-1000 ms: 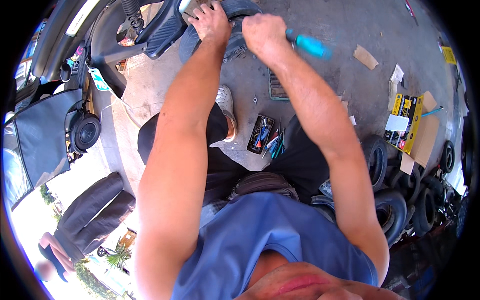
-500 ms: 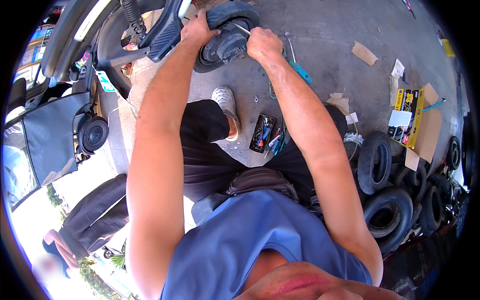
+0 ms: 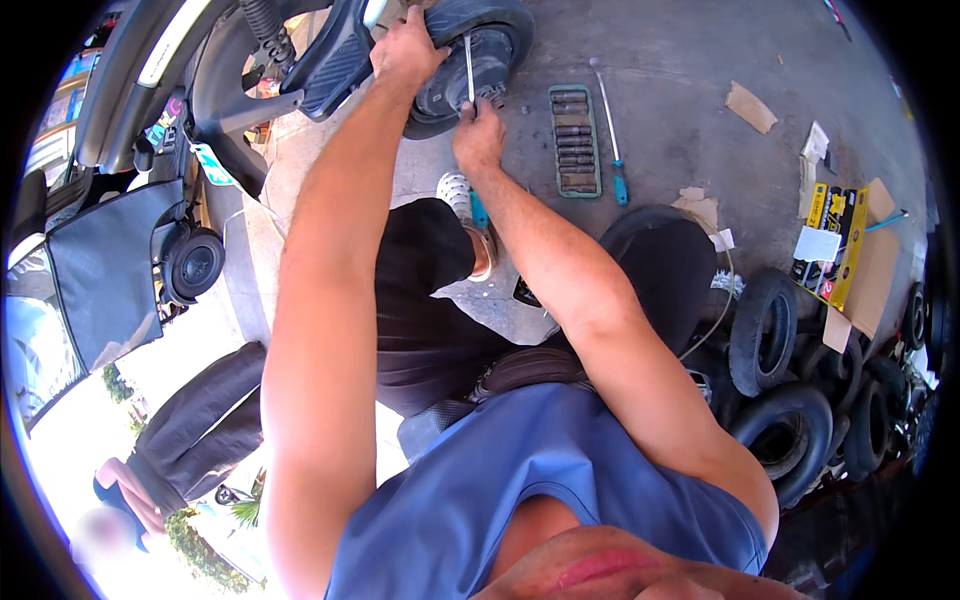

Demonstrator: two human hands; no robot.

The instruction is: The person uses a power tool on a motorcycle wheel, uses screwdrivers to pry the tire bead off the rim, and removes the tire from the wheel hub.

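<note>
The scooter wheel's black tire (image 3: 520, 32) is at the top middle, around a dark hub (image 3: 490, 72). My left hand (image 3: 405, 50) is closed on the tire's left side, thumb toward the hub. In my right hand (image 3: 480, 135) is a long screwdriver (image 3: 468, 65), gripped by its metal shaft. Its tip meets the inner edge of the tire, and the shaft crosses the hub. What looks like its teal handle (image 3: 479, 210) shows below my right hand, beside my shoe.
On the floor to the right lie a green socket tray (image 3: 575, 140) and another teal-handled screwdriver (image 3: 610, 125). Old tires (image 3: 765, 330) are piled at the right, below an opened yellow-and-black box (image 3: 835, 240). A person (image 3: 190, 430) is at lower left.
My right hand has moved left and toward me, swinging the screwdriver from a slant to nearly upright in the picture. My left hand still holds the tire. The socket tray has come into fuller view.
</note>
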